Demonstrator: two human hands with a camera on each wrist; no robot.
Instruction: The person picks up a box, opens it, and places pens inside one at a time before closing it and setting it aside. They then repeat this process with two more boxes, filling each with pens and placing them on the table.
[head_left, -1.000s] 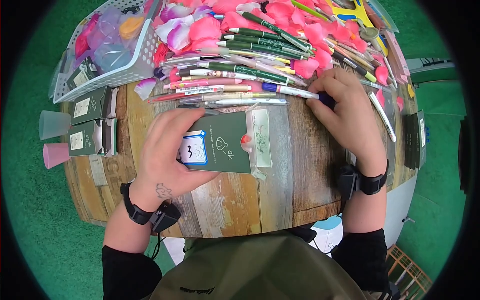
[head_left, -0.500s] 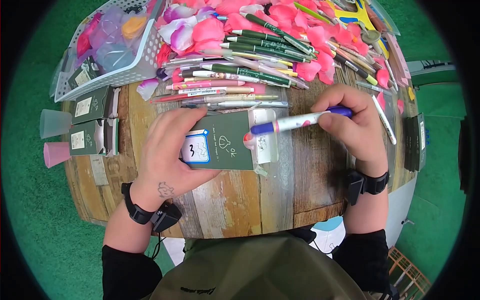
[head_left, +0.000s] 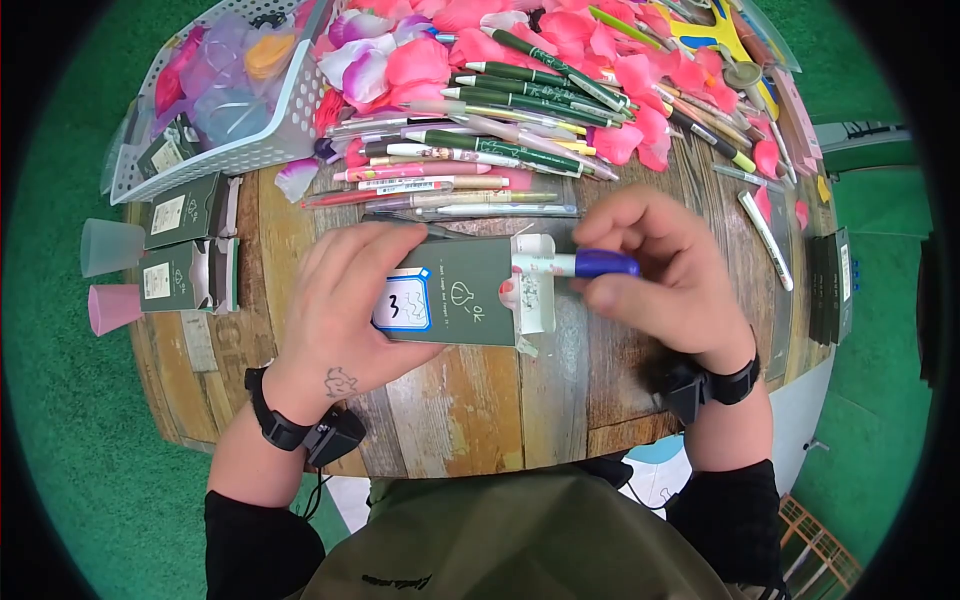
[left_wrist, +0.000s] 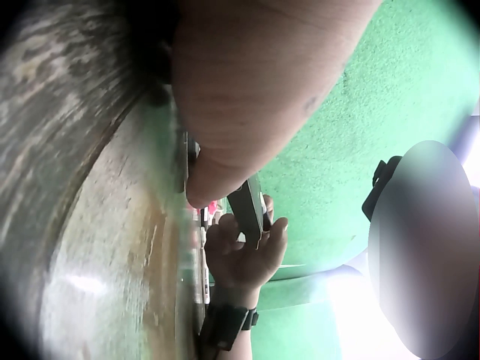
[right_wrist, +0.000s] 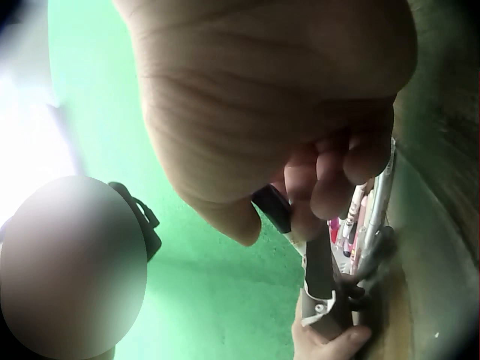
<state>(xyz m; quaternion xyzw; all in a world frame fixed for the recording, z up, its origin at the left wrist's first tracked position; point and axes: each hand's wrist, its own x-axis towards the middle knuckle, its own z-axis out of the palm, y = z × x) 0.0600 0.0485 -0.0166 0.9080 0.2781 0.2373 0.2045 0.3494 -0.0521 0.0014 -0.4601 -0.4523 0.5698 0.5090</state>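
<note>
My left hand (head_left: 345, 315) grips a dark green box (head_left: 462, 290) with a blue-edged label marked 3; the box's open end faces right, its torn white flap (head_left: 537, 300) sticking out. A white marker with a purple cap (head_left: 606, 264) is pinched between the thumb and fingers of my right hand (head_left: 665, 270), its white end over the flap at the box's opening. How far in the marker reaches cannot be told. In the right wrist view, the marker's dark end (right_wrist: 273, 208) shows between thumb and fingers, with the box (right_wrist: 321, 270) beyond.
Pens (head_left: 500, 150) and pink petals (head_left: 415, 60) lie across the back of the table. A white basket (head_left: 285, 110) stands at the back left. Two green boxes (head_left: 170, 280) and two cups (head_left: 112, 248) are at the left edge; another dark box (head_left: 828, 285) is at the right.
My right hand has picked the marker up from beside the pens, turned it, and brought it left to the box's opening. The left hand and box have shifted slightly right.
</note>
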